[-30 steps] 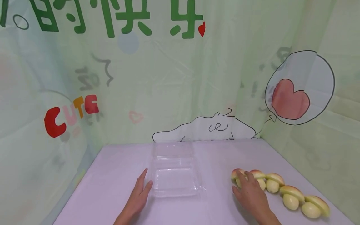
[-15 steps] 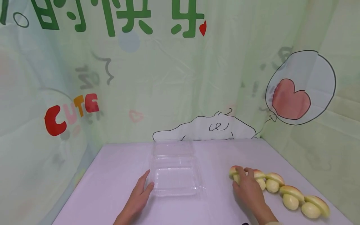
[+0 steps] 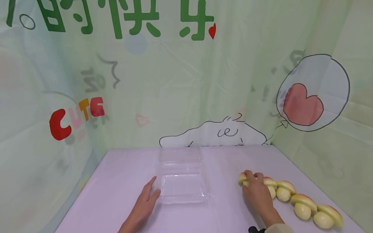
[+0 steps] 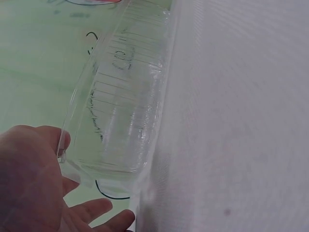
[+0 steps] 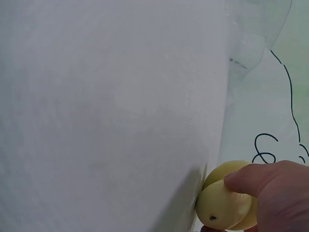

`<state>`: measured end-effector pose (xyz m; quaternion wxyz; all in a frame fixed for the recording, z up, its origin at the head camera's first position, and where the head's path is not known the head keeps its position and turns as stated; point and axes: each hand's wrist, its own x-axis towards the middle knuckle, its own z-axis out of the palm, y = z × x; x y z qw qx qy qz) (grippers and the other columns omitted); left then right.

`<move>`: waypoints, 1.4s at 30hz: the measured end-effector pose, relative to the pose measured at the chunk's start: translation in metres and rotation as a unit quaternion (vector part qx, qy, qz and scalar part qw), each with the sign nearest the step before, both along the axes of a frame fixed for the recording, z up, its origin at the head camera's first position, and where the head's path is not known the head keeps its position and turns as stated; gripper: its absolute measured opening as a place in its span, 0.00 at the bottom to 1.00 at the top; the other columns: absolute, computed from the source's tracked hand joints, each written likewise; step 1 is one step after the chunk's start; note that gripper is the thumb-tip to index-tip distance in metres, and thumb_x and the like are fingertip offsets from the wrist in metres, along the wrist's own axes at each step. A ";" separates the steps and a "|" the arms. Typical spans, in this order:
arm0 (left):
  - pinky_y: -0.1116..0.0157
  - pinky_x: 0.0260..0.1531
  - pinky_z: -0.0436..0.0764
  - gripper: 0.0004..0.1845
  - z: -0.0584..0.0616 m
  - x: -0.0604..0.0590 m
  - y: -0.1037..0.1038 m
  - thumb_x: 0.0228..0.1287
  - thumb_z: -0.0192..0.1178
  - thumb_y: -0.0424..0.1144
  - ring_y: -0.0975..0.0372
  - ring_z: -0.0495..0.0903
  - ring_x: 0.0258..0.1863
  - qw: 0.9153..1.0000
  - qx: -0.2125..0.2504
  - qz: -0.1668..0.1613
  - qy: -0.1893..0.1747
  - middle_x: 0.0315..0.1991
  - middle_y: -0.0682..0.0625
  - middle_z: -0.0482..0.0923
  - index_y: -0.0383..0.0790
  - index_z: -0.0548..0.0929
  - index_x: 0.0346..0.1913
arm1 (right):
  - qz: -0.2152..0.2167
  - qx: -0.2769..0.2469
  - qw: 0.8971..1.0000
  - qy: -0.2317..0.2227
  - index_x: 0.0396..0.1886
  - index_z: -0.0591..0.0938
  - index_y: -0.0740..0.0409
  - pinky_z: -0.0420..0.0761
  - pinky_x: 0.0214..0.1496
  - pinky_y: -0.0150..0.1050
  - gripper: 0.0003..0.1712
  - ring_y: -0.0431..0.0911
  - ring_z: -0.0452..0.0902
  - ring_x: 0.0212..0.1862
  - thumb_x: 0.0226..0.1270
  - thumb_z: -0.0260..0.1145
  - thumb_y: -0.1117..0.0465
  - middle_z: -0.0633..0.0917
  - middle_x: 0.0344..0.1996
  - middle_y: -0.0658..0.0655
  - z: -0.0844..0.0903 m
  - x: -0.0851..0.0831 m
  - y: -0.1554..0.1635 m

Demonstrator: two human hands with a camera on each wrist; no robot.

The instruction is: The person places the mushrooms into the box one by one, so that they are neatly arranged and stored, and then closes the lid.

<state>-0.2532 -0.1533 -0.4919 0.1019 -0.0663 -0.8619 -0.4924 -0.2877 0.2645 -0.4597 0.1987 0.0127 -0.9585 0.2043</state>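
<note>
The right hand [image 3: 257, 192] has its fingers curled over the endmost apple piece [image 3: 242, 177] of a row, and the right wrist view shows the thumb [image 5: 251, 178] pressed on top of the pale yellow fruit [image 5: 223, 205], so the hand grips it while the piece sits on the table [image 3: 116, 181]. The left hand [image 3: 144, 202] lies flat with straight fingers, its fingertips touching the near left corner of a clear plastic box [image 3: 182, 184]; the left wrist view shows the palm [image 4: 29, 179] against the box's rim [image 4: 72, 104], pressing rather than gripping.

The gripped piece is the left end of a row of apple pieces [image 3: 303, 207] that runs along the table's right side, slanting from mid-table toward the near right corner. Each piece touches the next, and the red-and-yellow skin faces up. The row's long axis points away from the box, so the held piece is the one nearest to it.

The box lies to the left of the right hand, well apart from the fruit, with bare tabletop between. It stands open, the tray near the person and the lid [image 3: 180, 155] folded back toward the far edge, so its long axis runs front to back. The left hand is at the box, and the right hand is the one at the apples.

Behind the table hangs a green printed backdrop [image 3: 175, 81].
</note>
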 end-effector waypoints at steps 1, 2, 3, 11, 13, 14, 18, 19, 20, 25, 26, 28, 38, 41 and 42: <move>0.45 0.63 0.56 0.30 0.000 0.000 0.000 0.70 0.50 0.49 0.48 0.57 0.67 1.000 0.002 0.000 0.001 0.70 0.45 0.55 0.51 0.57 0.72 | 0.000 0.000 1.000 0.003 0.59 0.67 0.55 0.70 0.18 0.47 0.29 0.53 0.70 0.18 0.56 0.63 0.63 0.63 0.51 0.72 0.000 0.000 0.000; 0.45 0.63 0.57 0.30 0.000 0.000 0.001 0.70 0.50 0.50 0.47 0.58 0.67 1.000 0.003 0.000 0.000 0.70 0.45 0.56 0.51 0.57 0.72 | 0.001 -0.002 1.000 0.008 0.59 0.68 0.55 0.71 0.18 0.48 0.29 0.53 0.71 0.19 0.56 0.63 0.64 0.64 0.51 0.72 0.000 0.001 0.001; 0.45 0.62 0.58 0.30 0.001 0.000 0.001 0.70 0.49 0.50 0.47 0.59 0.66 1.000 0.004 0.000 0.000 0.70 0.45 0.56 0.52 0.57 0.72 | 0.000 -0.004 1.000 0.012 0.58 0.68 0.55 0.71 0.19 0.49 0.29 0.54 0.71 0.19 0.55 0.63 0.64 0.64 0.51 0.72 0.000 0.001 0.001; 0.44 0.61 0.60 0.30 0.004 -0.002 0.001 0.70 0.49 0.52 0.45 0.62 0.64 1.000 0.004 -0.007 -0.003 0.68 0.42 0.58 0.53 0.56 0.72 | -0.005 -0.030 0.999 0.034 0.59 0.70 0.51 0.73 0.23 0.52 0.27 0.58 0.75 0.26 0.57 0.62 0.63 0.64 0.53 0.70 0.005 0.002 0.000; 0.44 0.61 0.60 0.30 0.005 -0.002 0.002 0.70 0.49 0.52 0.45 0.62 0.64 1.000 0.005 -0.008 -0.003 0.68 0.42 0.58 0.52 0.56 0.72 | 0.001 -0.036 0.998 0.045 0.58 0.70 0.51 0.72 0.23 0.51 0.27 0.59 0.75 0.28 0.57 0.61 0.63 0.64 0.53 0.70 0.008 0.003 -0.003; 0.44 0.61 0.60 0.31 0.005 -0.002 0.002 0.70 0.49 0.53 0.45 0.62 0.64 1.000 0.004 -0.007 -0.004 0.68 0.42 0.58 0.52 0.56 0.72 | 0.004 -0.039 0.998 0.052 0.58 0.70 0.51 0.72 0.22 0.50 0.27 0.59 0.75 0.28 0.57 0.61 0.64 0.65 0.53 0.70 0.009 0.003 -0.005; 0.44 0.61 0.60 0.30 0.007 -0.002 0.002 0.70 0.49 0.52 0.45 0.62 0.64 1.000 -0.005 0.003 -0.008 0.68 0.42 0.58 0.52 0.56 0.72 | 0.015 -0.048 0.996 0.077 0.57 0.71 0.52 0.71 0.22 0.48 0.27 0.58 0.75 0.27 0.56 0.61 0.64 0.66 0.52 0.69 0.016 0.005 -0.018; 0.44 0.61 0.61 0.30 0.007 -0.002 0.002 0.70 0.48 0.52 0.45 0.62 0.64 1.000 -0.009 0.006 -0.009 0.68 0.42 0.58 0.52 0.56 0.72 | 0.016 -0.049 0.996 0.079 0.57 0.71 0.51 0.71 0.22 0.47 0.27 0.57 0.75 0.26 0.56 0.61 0.64 0.66 0.52 0.69 0.018 0.005 -0.021; 0.44 0.61 0.60 0.30 0.007 -0.002 0.002 0.71 0.48 0.51 0.45 0.62 0.64 1.000 -0.010 0.009 -0.011 0.68 0.42 0.58 0.52 0.56 0.72 | 0.016 -0.048 0.995 0.081 0.58 0.71 0.51 0.71 0.22 0.47 0.27 0.57 0.75 0.25 0.56 0.61 0.63 0.66 0.52 0.68 0.019 0.005 -0.025; 0.43 0.60 0.60 0.30 0.007 -0.001 0.002 0.71 0.48 0.51 0.44 0.62 0.64 1.000 -0.006 0.006 -0.010 0.68 0.41 0.58 0.52 0.56 0.72 | 0.021 -0.043 0.995 0.089 0.59 0.71 0.51 0.72 0.22 0.46 0.27 0.54 0.74 0.23 0.58 0.63 0.62 0.66 0.53 0.66 0.024 0.006 -0.043; 0.43 0.60 0.60 0.30 0.007 -0.001 0.002 0.70 0.48 0.51 0.44 0.62 0.64 1.000 -0.005 0.003 -0.009 0.68 0.41 0.58 0.52 0.56 0.72 | 0.023 -0.043 0.995 0.090 0.59 0.71 0.51 0.72 0.22 0.46 0.27 0.54 0.74 0.23 0.58 0.63 0.62 0.67 0.53 0.66 0.025 0.006 -0.046; 0.43 0.60 0.61 0.30 0.005 -0.001 0.001 0.70 0.49 0.51 0.44 0.61 0.64 1.000 0.000 -0.002 -0.007 0.68 0.41 0.58 0.52 0.56 0.72 | 0.028 -0.046 0.995 0.086 0.59 0.71 0.50 0.72 0.21 0.45 0.27 0.54 0.73 0.22 0.58 0.63 0.62 0.66 0.53 0.65 0.025 0.006 -0.052; 0.42 0.59 0.61 0.30 0.002 -0.001 0.001 0.71 0.47 0.52 0.43 0.61 0.64 1.000 -0.006 0.000 -0.014 0.67 0.38 0.58 0.51 0.56 0.72 | 0.024 -0.045 0.995 0.084 0.60 0.70 0.49 0.72 0.22 0.43 0.29 0.51 0.71 0.20 0.57 0.66 0.62 0.66 0.54 0.63 0.024 0.004 -0.069; 0.42 0.60 0.61 0.30 0.001 0.000 0.000 0.71 0.48 0.51 0.43 0.61 0.64 1.000 0.001 -0.005 -0.013 0.67 0.39 0.59 0.51 0.56 0.72 | 0.029 -0.051 0.994 0.088 0.59 0.71 0.48 0.71 0.21 0.42 0.29 0.51 0.71 0.20 0.57 0.66 0.62 0.67 0.54 0.62 0.024 0.004 -0.074; 0.42 0.60 0.60 0.30 0.001 0.001 0.000 0.71 0.48 0.51 0.44 0.61 0.64 1.000 0.003 -0.006 -0.014 0.67 0.39 0.59 0.50 0.56 0.72 | 0.032 -0.053 0.994 0.089 0.59 0.71 0.48 0.71 0.21 0.42 0.29 0.50 0.70 0.20 0.57 0.67 0.62 0.67 0.53 0.62 0.024 0.004 -0.076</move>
